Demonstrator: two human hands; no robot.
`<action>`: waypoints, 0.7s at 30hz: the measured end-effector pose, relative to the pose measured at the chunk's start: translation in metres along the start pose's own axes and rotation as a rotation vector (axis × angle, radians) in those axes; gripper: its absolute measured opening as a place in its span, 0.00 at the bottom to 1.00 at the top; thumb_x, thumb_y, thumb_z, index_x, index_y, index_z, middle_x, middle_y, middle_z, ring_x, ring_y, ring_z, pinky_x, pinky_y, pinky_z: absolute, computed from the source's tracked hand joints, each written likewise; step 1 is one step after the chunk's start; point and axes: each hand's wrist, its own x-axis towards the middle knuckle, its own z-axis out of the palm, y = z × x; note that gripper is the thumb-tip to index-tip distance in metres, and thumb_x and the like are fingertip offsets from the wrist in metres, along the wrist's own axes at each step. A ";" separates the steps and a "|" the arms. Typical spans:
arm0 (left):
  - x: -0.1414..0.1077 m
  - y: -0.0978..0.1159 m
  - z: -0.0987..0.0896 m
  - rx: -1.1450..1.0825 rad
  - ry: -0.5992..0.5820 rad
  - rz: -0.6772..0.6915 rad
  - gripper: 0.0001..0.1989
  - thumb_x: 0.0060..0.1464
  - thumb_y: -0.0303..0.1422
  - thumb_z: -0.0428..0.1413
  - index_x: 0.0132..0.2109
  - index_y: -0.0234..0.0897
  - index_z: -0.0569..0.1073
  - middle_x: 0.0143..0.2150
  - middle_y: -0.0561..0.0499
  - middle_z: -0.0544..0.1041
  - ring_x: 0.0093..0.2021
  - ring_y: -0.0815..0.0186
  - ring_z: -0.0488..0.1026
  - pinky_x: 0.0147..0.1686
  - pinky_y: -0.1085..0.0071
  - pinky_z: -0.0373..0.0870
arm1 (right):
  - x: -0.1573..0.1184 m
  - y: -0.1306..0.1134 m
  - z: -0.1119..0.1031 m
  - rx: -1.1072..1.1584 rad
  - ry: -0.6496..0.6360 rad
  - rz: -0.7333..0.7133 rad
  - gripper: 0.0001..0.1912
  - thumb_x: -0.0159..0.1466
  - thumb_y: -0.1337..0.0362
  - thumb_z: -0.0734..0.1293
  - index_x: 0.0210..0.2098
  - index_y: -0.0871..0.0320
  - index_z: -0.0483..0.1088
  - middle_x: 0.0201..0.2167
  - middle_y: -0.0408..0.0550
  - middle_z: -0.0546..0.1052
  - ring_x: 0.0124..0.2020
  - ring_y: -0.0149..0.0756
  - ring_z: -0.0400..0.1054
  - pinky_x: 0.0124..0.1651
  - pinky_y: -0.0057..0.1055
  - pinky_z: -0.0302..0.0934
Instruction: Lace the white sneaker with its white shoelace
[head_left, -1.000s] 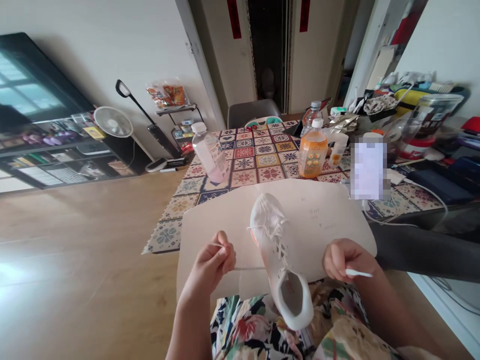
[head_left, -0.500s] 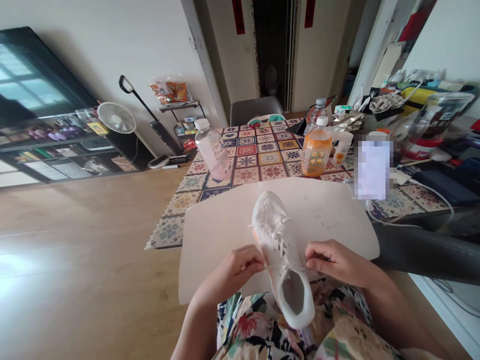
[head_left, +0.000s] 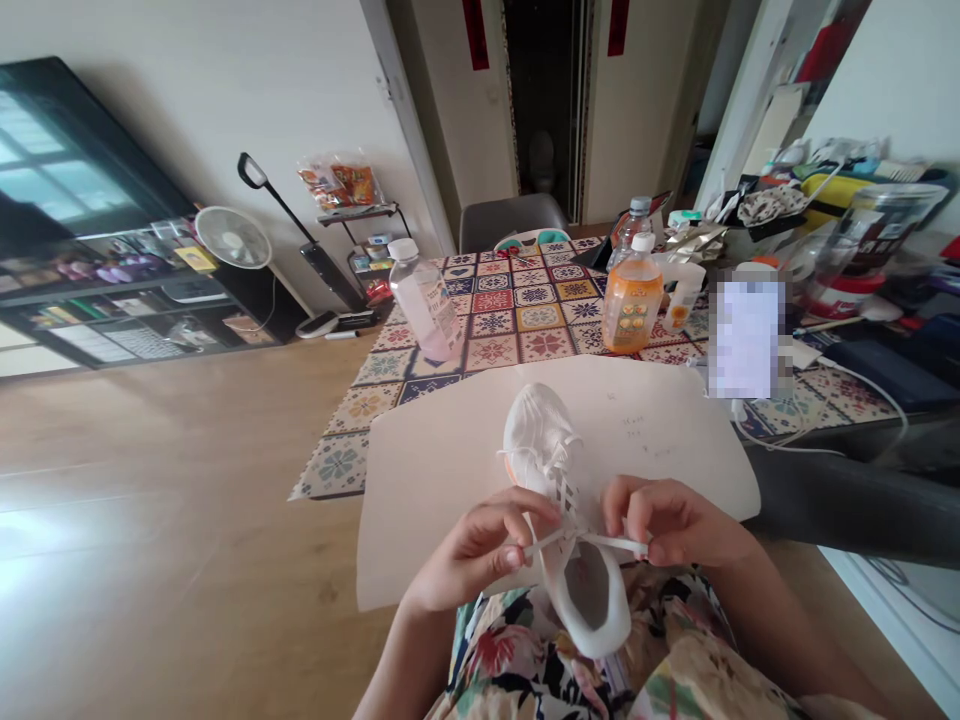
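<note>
A white lace-up shoe (head_left: 544, 425) lies with its toe pointing away from me and its opening towards my lap, partly over a large white sheet (head_left: 427, 450). White laces criss-cross its tongue, and some loose lace lies over the toe. My left hand (head_left: 491, 545) is closed on one part of the shoelace at the shoe's left. On the other side, my right hand (head_left: 671, 520) pinches another length of shoelace (head_left: 619, 544), drawn out to the right. Both strands meet near the top eyelets, just above the shoe's opening.
A patterned tablecloth (head_left: 540, 345) covers the table. On it stand a pinkish bottle (head_left: 426, 305), an orange-filled bottle (head_left: 632, 300), a blurred-out phone (head_left: 746, 340) with white cables, and clutter at the right. A dark chair (head_left: 514, 218) stands at the far side.
Both hands have shifted their hold on the laces. The fingers now sit closer over the shoe, and lace shows stretched out to either side.
</note>
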 end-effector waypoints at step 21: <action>0.015 -0.019 0.041 -0.226 0.282 -0.067 0.17 0.48 0.34 0.70 0.46 0.42 0.78 0.32 0.54 0.77 0.29 0.71 0.75 0.30 0.77 0.71 | 0.015 0.012 0.051 -0.540 0.443 -0.159 0.04 0.64 0.70 0.67 0.37 0.55 0.70 0.32 0.42 0.75 0.33 0.31 0.69 0.38 0.25 0.63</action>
